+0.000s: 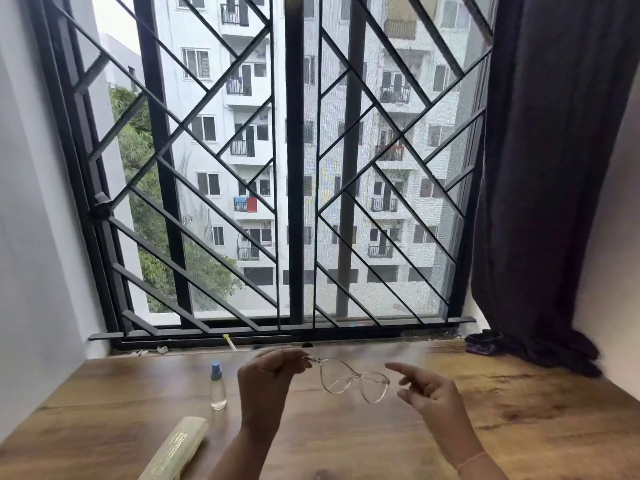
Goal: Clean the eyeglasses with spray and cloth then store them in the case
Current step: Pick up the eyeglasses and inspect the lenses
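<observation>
Eyeglasses (353, 379): pinched at one hinge by left hand (266, 382), right hand (427, 393) loose-fingered just beside; single-corner hold risks a drop.

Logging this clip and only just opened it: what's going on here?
A person is at a wooden table by a barred window. The left hand pinches the clear-framed eyeglasses by one end, holding them above the table. The right hand hovers open beside them, gripping nothing. A small clear spray bottle with a blue cap stands untouched left of the hands, and a pale yellow-green case lies nearer the person.
</observation>
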Motion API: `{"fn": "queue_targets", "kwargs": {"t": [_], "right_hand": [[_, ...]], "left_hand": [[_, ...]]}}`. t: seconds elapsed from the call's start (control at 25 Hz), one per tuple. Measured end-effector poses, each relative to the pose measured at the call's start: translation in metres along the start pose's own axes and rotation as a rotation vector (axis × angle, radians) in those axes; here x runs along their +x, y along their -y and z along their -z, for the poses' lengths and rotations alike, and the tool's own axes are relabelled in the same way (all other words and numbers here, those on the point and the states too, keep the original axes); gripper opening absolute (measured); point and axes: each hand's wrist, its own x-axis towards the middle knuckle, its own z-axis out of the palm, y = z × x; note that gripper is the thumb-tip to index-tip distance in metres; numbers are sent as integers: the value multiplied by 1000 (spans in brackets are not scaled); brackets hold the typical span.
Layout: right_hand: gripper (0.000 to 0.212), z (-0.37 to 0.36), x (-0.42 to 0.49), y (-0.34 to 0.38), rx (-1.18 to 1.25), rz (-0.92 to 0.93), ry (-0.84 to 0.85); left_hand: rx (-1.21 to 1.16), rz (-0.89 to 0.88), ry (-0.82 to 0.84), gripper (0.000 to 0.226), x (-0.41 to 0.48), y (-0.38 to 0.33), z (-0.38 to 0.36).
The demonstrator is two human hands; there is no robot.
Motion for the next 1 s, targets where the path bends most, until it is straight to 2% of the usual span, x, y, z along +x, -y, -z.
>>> {"fn": "queue_targets", "kwargs": {"t": [0.08, 0.24, 0.28, 0.36, 0.44, 0.64, 0.84, 1.0], "right_hand": [[47, -5, -3, -3, 77, -22, 44], [24, -14, -5, 2, 284, 5, 32], [29, -15, -5, 3, 295, 21, 11], [38, -15, -4, 5, 261, 72, -16], [38, -17, -2, 5, 202, 119, -36], [45, -18, 2, -4, 66, 157, -67], [47, -16, 1, -9, -2, 200, -44], [52, -15, 0, -19, -39, 199, -43]], "left_hand": [[-96, 67, -38, 53, -1, 4, 3], [-158, 148, -77, 51, -8, 11, 4], [-163, 162, -82, 51, -9, 13, 3], [-188, 196, -88, 51, -12, 17, 3], [-188, 207, -64, 49, -13, 19, 5], [-35, 118, 4, 42, -15, 24, 10], [98, 7, 139, 60, -24, 24, 12], [130, -34, 187, 43, -28, 29, 17]]}}
